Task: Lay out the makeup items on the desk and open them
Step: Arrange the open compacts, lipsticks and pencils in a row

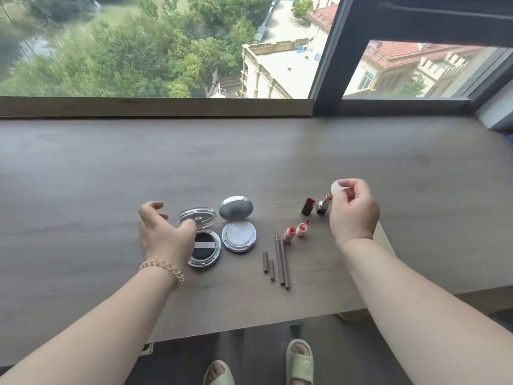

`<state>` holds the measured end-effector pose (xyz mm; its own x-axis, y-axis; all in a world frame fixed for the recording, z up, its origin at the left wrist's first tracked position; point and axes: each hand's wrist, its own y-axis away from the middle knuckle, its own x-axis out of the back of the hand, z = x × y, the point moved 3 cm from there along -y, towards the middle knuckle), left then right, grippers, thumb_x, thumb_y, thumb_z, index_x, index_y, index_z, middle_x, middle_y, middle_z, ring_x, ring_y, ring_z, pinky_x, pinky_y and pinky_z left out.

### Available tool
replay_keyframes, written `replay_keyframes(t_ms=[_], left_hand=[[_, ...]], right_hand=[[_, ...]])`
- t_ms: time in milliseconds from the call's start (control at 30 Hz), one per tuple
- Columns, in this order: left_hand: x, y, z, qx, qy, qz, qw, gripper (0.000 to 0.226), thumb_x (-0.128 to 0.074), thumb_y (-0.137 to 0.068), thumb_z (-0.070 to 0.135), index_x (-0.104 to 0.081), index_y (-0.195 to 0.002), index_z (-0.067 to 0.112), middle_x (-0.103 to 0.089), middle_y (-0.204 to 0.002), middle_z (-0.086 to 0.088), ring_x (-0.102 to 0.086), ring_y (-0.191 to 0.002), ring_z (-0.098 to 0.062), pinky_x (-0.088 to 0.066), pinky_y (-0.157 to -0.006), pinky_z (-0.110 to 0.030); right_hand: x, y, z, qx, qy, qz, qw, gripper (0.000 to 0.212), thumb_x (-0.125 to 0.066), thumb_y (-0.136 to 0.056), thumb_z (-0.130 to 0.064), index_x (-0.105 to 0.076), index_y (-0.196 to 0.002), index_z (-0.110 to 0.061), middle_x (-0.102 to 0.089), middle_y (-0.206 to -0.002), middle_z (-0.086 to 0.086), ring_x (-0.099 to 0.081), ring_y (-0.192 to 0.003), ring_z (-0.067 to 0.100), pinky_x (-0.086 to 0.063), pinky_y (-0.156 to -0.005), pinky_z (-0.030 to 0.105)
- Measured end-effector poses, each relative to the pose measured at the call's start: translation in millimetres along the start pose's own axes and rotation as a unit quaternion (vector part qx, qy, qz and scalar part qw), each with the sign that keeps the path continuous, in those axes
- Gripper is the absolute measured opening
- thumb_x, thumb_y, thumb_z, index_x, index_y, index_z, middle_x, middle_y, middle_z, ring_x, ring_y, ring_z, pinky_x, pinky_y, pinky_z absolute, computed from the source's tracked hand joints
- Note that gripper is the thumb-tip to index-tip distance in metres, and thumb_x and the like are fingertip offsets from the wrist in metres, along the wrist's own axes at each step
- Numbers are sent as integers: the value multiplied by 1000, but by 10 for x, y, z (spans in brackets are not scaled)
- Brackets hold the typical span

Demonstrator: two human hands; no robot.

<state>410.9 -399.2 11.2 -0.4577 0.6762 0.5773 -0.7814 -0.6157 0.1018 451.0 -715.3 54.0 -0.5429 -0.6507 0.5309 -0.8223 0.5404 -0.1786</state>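
Two round compacts lie open on the wooden desk (pixel 249 151). The dark compact (pixel 206 252) holds a black puff, with its clear lid (pixel 196 217) tipped back. My left hand (pixel 163 234) hovers over its left side, fingers spread, thumb at the lid hinge. The silver compact (pixel 239 235) shows a white puff and its lid (pixel 236 207) is up. My right hand (pixel 352 212) pinches a small white round disc (pixel 337 187) above an uncapped red lipstick (pixel 324 204) and its cap (pixel 308 206). A lip gloss tube (pixel 289 234) and its wand cap (pixel 301 229) lie nearby.
Two thin brown pencils (pixel 281 258) and their two short caps (pixel 268 265) lie in front of the silver compact. The desk runs along a window sill (pixel 155 107), with a dark window frame (pixel 333 65) at the right. My feet in green slippers (pixel 299 362) stand below the desk's front edge.
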Motion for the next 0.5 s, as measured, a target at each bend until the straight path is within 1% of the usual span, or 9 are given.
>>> replay_keyframes(t_ms=[33,100,133,200,267,300,367,433,500], left_hand=[[-2,85,121,-34,23,27,999,53,-57,-67,24,-39,-116,13,-45,-104,-4,-51,-98,-29,-45,-89,-46],[-85,280,388,-107,66,41,991,52,-55,-62,23,-40,-110,10,-41,-101,-3,-47,-92,-24,-44,-86,-41],[-160,389,525,-140,80,35,986,50,-55,-61,21,-40,-107,10,-41,-100,-3,-43,-90,-20,-42,-83,-35],[-341,631,787,-203,87,18,975,44,-53,-61,20,-42,-103,11,-42,-97,0,-39,-86,-10,-35,-80,-25],[-535,846,945,-257,73,-7,964,43,-50,-60,26,-45,-99,10,-44,-92,3,-40,-83,-7,-34,-78,-19],[-626,935,977,-269,66,-23,960,44,-48,-58,30,-47,-98,10,-46,-89,5,-42,-83,-8,-35,-79,-18],[-825,1072,992,-254,58,-58,964,48,-48,-55,37,-48,-97,14,-47,-89,12,-48,-85,-12,-39,-84,-29],[-934,1133,934,-199,43,-87,975,50,-46,-53,44,-48,-97,22,-52,-93,12,-51,-91,-14,-40,-89,-39],[-1051,1133,907,-151,10,-106,983,47,-45,-53,46,-53,-95,27,-57,-94,12,-51,-97,-14,-38,-94,-43]], right_hand=[[58,-66,135,-31,12,3,999,19,-49,-84,-8,-59,-94,-21,-60,-82,-2,-54,-75,20,-36,-68,24],[92,-157,409,-77,37,-32,996,19,-50,-83,-9,-57,-96,-21,-61,-88,0,-57,-81,25,-38,-70,27],[85,-183,527,-94,47,-56,993,19,-51,-82,-10,-57,-98,-20,-61,-89,1,-58,-84,27,-41,-70,29],[57,-227,712,-113,60,-110,986,26,-55,-79,-12,-57,-104,-20,-62,-95,2,-59,-88,25,-46,-75,33],[11,-269,827,-109,73,-166,977,37,-59,-77,-15,-56,-114,-20,-60,-103,0,-58,-92,20,-48,-82,34],[-6,-291,855,-103,80,-192,973,41,-60,-77,-16,-54,-118,-20,-58,-106,-1,-57,-94,19,-46,-84,32],[-30,-371,926,-92,84,-238,963,47,-64,-77,-19,-52,-123,-21,-55,-108,-4,-55,-99,17,-44,-86,30],[-75,-423,952,-81,84,-269,956,52,-67,-75,-24,-51,-125,-25,-54,-109,-7,-55,-100,16,-49,-87,36],[-123,-503,956,-64,93,-296,949,54,-69,-74,-28,-51,-124,-28,-55,-109,-9,-55,-100,14,-50,-88,40]])
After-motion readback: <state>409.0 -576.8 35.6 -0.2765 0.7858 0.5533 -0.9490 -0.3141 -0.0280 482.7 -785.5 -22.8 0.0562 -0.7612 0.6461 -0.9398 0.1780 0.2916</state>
